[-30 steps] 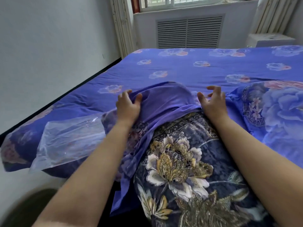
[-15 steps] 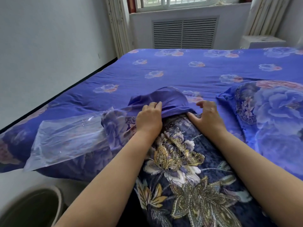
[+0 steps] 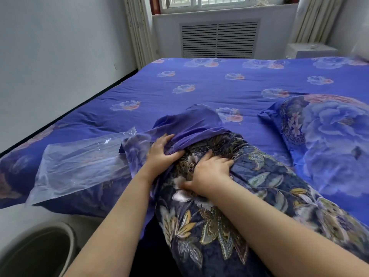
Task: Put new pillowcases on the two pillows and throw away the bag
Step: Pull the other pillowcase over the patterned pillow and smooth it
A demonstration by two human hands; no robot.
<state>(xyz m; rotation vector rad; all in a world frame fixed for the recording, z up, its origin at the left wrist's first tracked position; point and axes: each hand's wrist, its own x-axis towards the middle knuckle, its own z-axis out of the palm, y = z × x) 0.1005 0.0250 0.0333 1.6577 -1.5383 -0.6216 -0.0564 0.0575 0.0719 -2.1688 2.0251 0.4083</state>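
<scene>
— Where's the pillow she's working on?

— At the near edge of the bed (image 3: pixel 199 92), hanging partly over it toward her. The dark flowered pillow (image 3: pixel 229 216) has only its far end inside the purple pillowcase (image 3: pixel 191 124); the rest is bare.

— And her hands?

— The left hand (image 3: pixel 159 154) grips a bunched fold of the pillowcase at its open edge, fingers curled into the cloth. The right hand (image 3: pixel 209 172) lies on the pillow just beside it, fingers spread and bent, digging into the fabric; I cannot tell whether it pinches any.

— The bag?

— The clear plastic bag (image 3: pixel 79 166) lies flat near the bed's near left corner, touching the pillowcase's left side and overhanging the edge a little.

— The other pillow?

— The second pillow (image 3: pixel 327 140), in blue flowered cloth, sits by the right edge, apart from the first.

— Any free room?

— The far half of the bed is open sheet. The left edge runs tight along the wall (image 3: pixel 50 66). A round bin (image 3: pixel 40 250) stands on the floor below the near left corner. Beyond the far edge there's a vent (image 3: pixel 218 40) under the window (image 3: pixel 209 0), curtains either side.
</scene>
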